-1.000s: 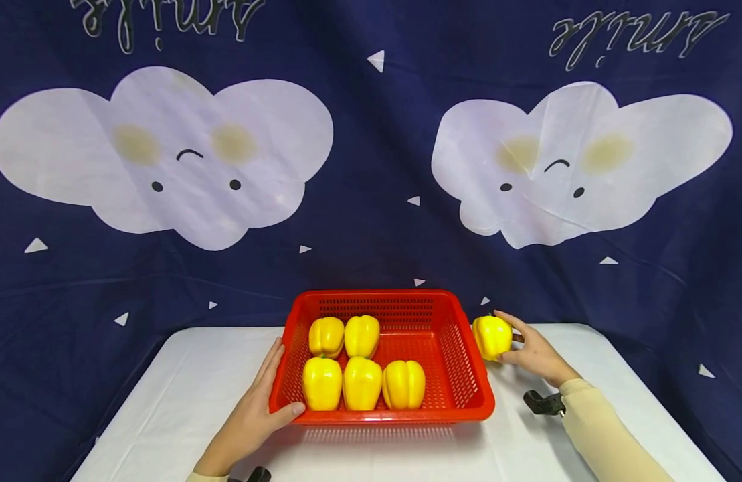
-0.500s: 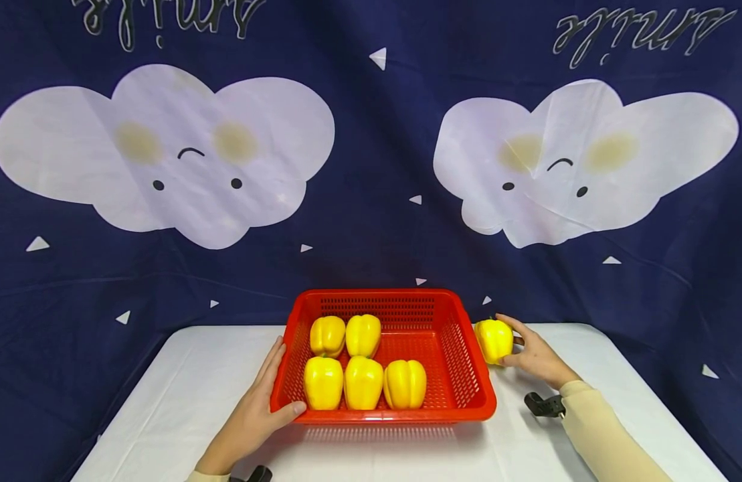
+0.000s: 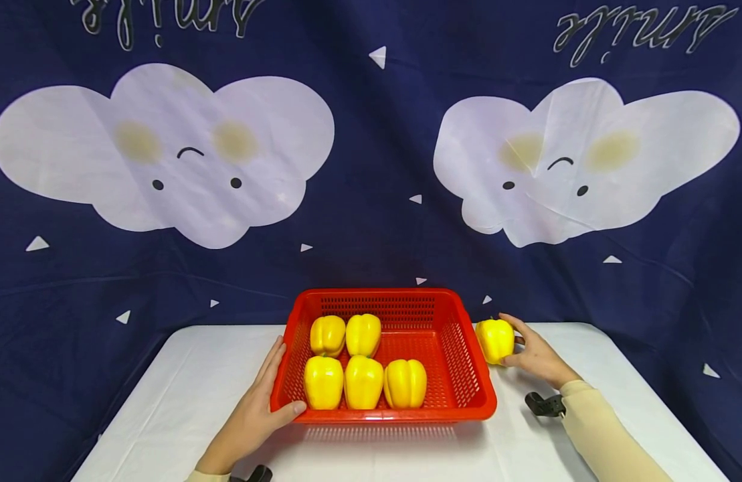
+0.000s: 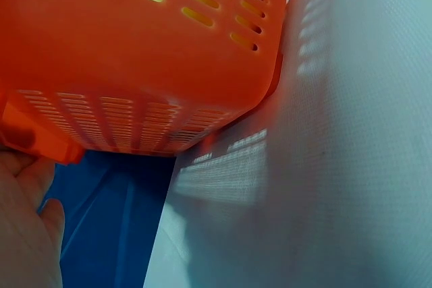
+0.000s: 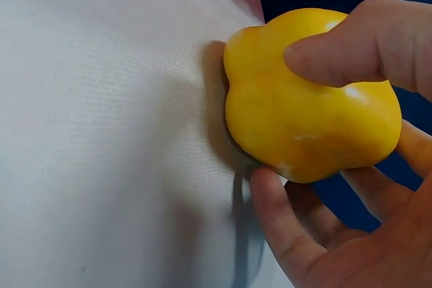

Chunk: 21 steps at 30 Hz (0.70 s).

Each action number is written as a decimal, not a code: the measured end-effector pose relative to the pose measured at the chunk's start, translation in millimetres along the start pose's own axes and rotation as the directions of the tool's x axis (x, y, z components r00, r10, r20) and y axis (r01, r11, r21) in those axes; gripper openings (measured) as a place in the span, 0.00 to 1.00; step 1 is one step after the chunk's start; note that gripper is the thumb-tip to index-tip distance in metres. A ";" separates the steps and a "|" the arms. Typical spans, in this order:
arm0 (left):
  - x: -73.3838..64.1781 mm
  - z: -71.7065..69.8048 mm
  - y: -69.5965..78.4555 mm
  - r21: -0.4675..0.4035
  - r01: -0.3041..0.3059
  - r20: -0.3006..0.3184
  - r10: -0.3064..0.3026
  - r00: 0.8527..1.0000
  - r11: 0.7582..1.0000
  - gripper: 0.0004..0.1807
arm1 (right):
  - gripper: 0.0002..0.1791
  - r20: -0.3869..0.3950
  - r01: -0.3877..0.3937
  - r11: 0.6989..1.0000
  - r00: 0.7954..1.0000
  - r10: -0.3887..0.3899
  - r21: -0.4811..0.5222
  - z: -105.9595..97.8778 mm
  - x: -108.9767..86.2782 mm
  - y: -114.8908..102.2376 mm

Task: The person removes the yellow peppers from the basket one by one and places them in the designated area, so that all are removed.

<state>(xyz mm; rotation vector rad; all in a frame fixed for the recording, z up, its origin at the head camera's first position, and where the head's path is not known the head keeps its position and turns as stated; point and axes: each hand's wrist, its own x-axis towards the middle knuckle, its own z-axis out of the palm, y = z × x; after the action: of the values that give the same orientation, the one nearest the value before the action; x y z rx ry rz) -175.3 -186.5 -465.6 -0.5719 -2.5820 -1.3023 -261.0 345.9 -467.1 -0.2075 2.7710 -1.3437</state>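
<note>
My left hand (image 3: 250,415) holds the red plastic basket (image 3: 395,416) at its front left corner, the thumb over the front rim and the fingers along the left side. In the left wrist view, part of that hand (image 4: 27,214) shows under the basket's rim. Several yellow bell peppers (image 3: 362,383) stand inside, in two rows toward the left. Just outside the basket's right wall, my right hand (image 3: 536,358) grips another yellow bell pepper (image 3: 495,341). In the right wrist view, the thumb presses one side of this pepper (image 5: 310,123) and the fingers reach round the other, close to the white cloth.
A white cloth covers the table (image 3: 184,375). Behind it hangs a dark blue curtain (image 3: 377,167) printed with clouds, right up against the table's far edge. A black wrist mount (image 3: 545,404) sticks out beside the right sleeve.
The right hand and its pepper have shifted very slightly to the right and nearer. The left hand, the basket and the peppers inside look unchanged.
</note>
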 end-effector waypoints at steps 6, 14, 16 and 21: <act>-0.4 -0.2 0.0 -0.002 0.002 -0.003 -0.002 1.000 1.000 0.55 | 0.56 0.010 -0.031 0.999 0.999 0.031 0.009 0.4 -0.5 -1.9; -1.0 0.1 -0.6 -0.011 0.012 -0.001 -0.012 1.000 1.000 0.55 | 0.57 0.010 -0.018 1.000 1.000 0.018 0.025 -0.2 -1.3 -1.8; -0.8 0.0 -0.6 -0.013 0.013 -0.001 -0.013 1.000 1.000 0.54 | 0.56 0.006 -0.001 1.000 1.000 0.001 0.030 -0.5 -1.9 -1.7; -0.4 0.1 -0.6 -0.015 0.016 0.005 -0.016 1.000 1.000 0.54 | 0.56 -0.012 0.023 0.999 1.000 -0.023 0.035 0.2 -2.2 0.3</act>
<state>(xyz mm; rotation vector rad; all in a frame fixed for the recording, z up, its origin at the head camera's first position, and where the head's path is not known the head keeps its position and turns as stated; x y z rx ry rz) -175.2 -186.8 -466.2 -0.5586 -2.5881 -1.3275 -258.8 346.2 -467.5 -0.2312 2.7601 -1.4015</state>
